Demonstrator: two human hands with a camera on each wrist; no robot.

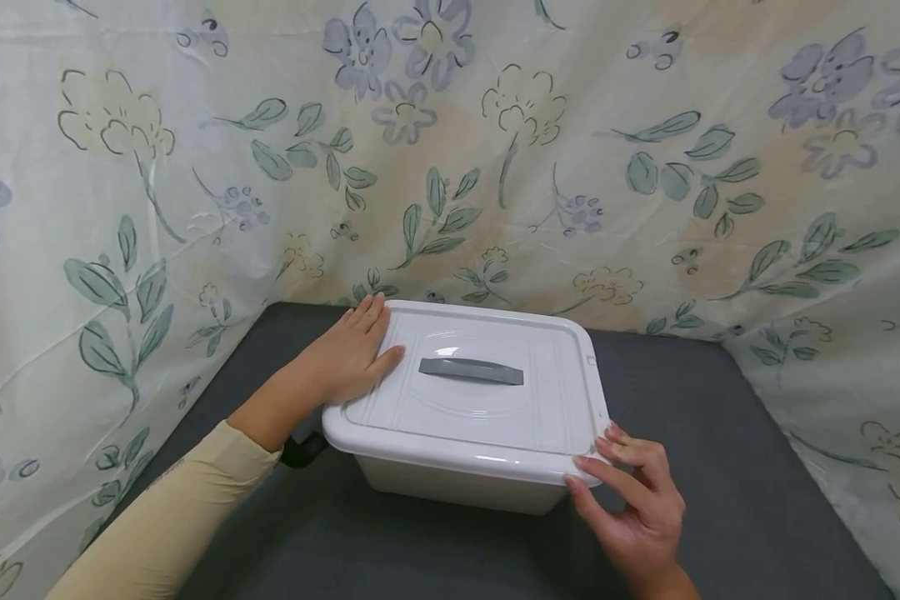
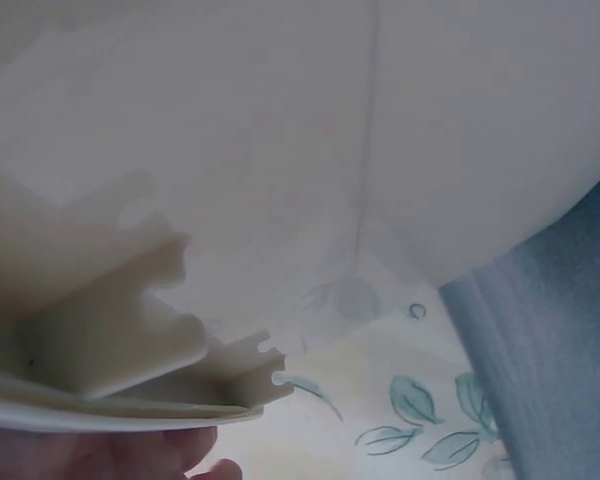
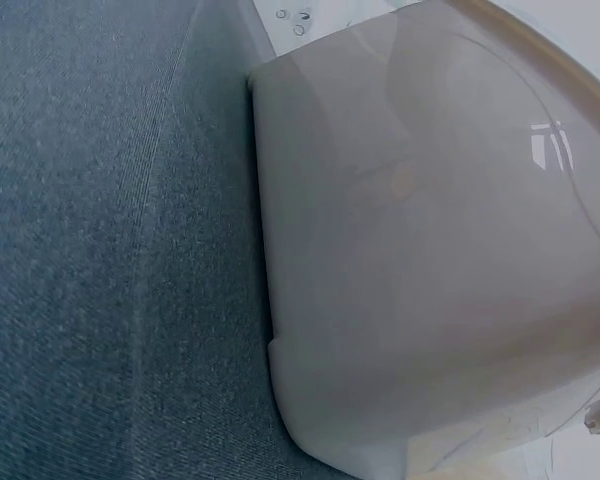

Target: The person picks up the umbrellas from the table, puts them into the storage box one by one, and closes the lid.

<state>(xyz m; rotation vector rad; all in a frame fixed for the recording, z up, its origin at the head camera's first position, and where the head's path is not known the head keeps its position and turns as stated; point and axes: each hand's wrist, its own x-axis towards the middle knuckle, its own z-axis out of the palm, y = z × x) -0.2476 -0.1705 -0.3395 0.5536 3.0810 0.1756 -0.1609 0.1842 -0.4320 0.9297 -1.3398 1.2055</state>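
Observation:
A pale plastic storage box [image 1: 457, 487] stands on the dark table, with a white lid [image 1: 547, 367] on top. A grey handle [image 1: 471, 371] lies across the lid's middle. My left hand [image 1: 352, 354] rests on the lid's left edge, its fingers stretched toward the back corner and the thumb on the lid. At the front right corner, the fingertips and thumb tip of my right hand [image 1: 633, 500] touch the lid's rim. In the left wrist view, fingers [image 2: 130, 455] show below the ribbed rim [image 2: 150, 340]. The right wrist view shows the box wall [image 3: 410, 240], no hand.
The dark grey tabletop [image 1: 750, 467] extends around the box. Flower-print cloth [image 1: 450, 167] hangs behind it and along both sides. A black object [image 1: 303, 450] sits at the left wrist, partly hidden by the arm.

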